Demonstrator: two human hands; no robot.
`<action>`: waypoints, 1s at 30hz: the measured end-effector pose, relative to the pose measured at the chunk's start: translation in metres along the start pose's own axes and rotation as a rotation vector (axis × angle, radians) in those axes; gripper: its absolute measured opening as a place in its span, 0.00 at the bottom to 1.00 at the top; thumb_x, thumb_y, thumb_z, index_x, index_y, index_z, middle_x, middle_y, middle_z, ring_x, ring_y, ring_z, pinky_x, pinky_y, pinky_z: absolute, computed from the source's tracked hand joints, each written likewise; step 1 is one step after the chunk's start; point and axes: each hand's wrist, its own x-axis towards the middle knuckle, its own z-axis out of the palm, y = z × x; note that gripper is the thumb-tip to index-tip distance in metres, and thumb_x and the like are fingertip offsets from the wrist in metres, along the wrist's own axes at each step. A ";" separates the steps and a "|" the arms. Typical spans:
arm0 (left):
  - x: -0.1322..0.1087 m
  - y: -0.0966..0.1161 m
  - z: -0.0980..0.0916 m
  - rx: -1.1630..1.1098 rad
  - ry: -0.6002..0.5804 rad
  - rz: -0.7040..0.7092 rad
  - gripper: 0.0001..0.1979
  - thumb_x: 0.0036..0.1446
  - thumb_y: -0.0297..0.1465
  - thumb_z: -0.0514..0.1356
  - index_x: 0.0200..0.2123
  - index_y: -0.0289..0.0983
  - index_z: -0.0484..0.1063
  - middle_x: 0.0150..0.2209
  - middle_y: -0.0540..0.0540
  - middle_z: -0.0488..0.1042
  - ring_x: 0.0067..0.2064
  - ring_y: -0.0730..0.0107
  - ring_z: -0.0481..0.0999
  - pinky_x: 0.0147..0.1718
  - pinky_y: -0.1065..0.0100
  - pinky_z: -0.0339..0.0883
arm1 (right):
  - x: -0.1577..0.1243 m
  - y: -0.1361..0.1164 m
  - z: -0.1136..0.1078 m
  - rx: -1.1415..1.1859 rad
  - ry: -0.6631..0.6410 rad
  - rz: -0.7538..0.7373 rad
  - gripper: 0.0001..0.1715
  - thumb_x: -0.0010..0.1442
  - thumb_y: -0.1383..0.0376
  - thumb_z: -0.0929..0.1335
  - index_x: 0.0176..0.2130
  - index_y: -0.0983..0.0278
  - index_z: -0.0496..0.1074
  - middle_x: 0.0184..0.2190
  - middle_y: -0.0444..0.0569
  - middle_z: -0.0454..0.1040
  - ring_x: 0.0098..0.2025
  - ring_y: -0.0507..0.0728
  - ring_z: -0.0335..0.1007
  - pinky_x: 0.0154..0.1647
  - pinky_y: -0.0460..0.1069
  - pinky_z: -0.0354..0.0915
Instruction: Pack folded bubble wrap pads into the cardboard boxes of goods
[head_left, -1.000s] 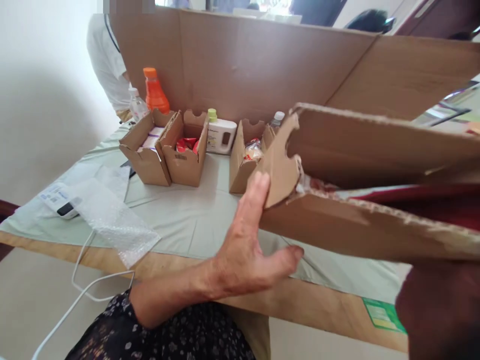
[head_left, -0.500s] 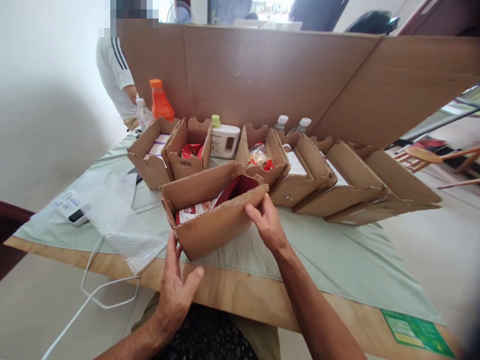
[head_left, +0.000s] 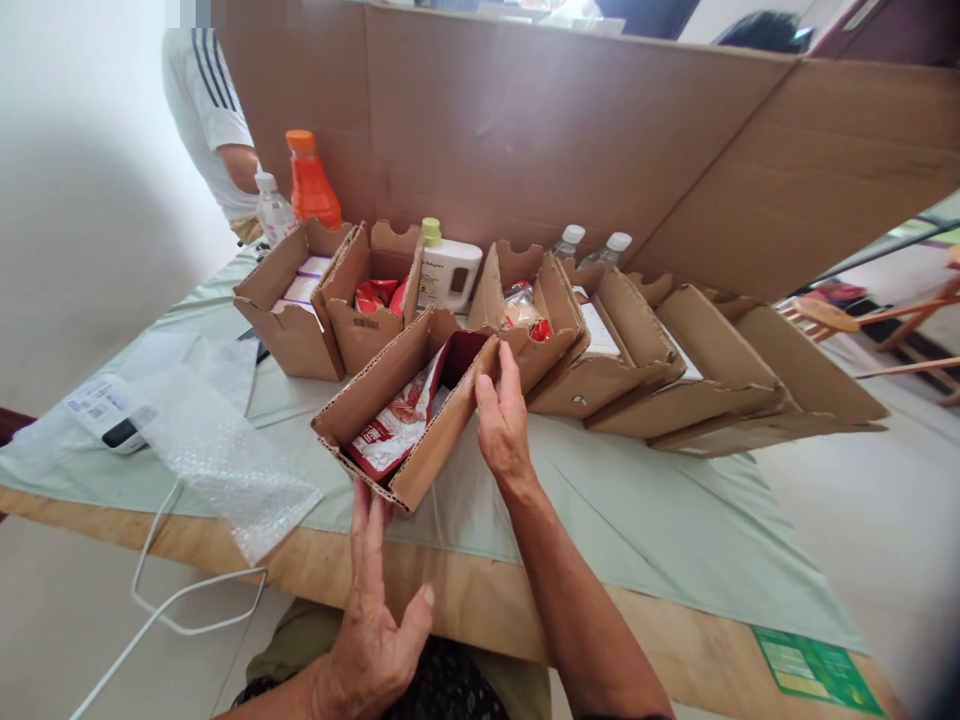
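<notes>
hands (head_left: 504,425) at cardbd box (head_left: 448,430); it's more end-on vs b4

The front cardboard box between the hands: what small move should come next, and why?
Perhaps turn the front box straighter: it looks more slanted than the second box from left. The left hand at the near end and right hand at the right side seem placed to steer it.

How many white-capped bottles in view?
3: one white-capped bottle beside the orange bottle, back left; a second and third behind the cardboard boxes right of centre. More may be hidden there.
</notes>
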 end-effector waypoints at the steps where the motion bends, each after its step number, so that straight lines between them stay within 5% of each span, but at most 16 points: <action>1: -0.003 -0.004 -0.002 0.011 -0.007 -0.001 0.48 0.64 0.31 0.60 0.76 0.53 0.31 0.78 0.40 0.30 0.74 0.40 0.55 0.72 0.38 0.51 | -0.003 -0.002 0.001 0.006 0.015 -0.002 0.41 0.70 0.50 0.56 0.74 0.63 0.47 0.76 0.54 0.49 0.77 0.59 0.43 0.78 0.62 0.42; 7: -0.013 -0.019 -0.013 0.051 -0.083 0.032 0.51 0.62 0.27 0.62 0.76 0.50 0.31 0.78 0.38 0.32 0.76 0.41 0.51 0.73 0.38 0.47 | -0.003 -0.001 0.013 0.037 0.014 -0.075 0.40 0.71 0.49 0.56 0.74 0.64 0.49 0.76 0.54 0.51 0.77 0.57 0.45 0.78 0.59 0.43; 15: 0.004 0.008 0.012 0.082 -0.124 0.211 0.46 0.64 0.23 0.56 0.76 0.44 0.33 0.78 0.38 0.26 0.78 0.43 0.31 0.73 0.37 0.42 | 0.003 0.012 0.021 0.109 0.082 -0.156 0.43 0.71 0.40 0.55 0.71 0.62 0.60 0.74 0.55 0.56 0.76 0.60 0.49 0.77 0.61 0.46; 19: 0.017 0.016 0.019 0.093 -0.124 0.233 0.46 0.62 0.21 0.55 0.76 0.45 0.34 0.78 0.41 0.25 0.78 0.46 0.30 0.73 0.38 0.43 | -0.009 0.017 0.013 0.220 0.097 -0.166 0.40 0.71 0.40 0.57 0.70 0.59 0.62 0.72 0.53 0.59 0.75 0.60 0.52 0.76 0.61 0.49; 25: 0.047 0.022 0.043 0.058 -0.136 0.252 0.48 0.60 0.22 0.57 0.76 0.50 0.36 0.78 0.42 0.26 0.78 0.43 0.33 0.71 0.36 0.48 | -0.026 0.063 0.027 0.490 0.184 0.184 0.39 0.69 0.39 0.58 0.61 0.63 0.71 0.61 0.57 0.74 0.63 0.63 0.70 0.64 0.61 0.66; 30: 0.111 0.021 0.078 0.013 -0.074 0.251 0.48 0.59 0.25 0.60 0.76 0.48 0.37 0.78 0.38 0.28 0.78 0.43 0.34 0.71 0.37 0.49 | -0.038 0.096 0.045 0.513 0.244 0.351 0.39 0.65 0.39 0.60 0.58 0.65 0.69 0.58 0.61 0.75 0.57 0.62 0.74 0.56 0.59 0.70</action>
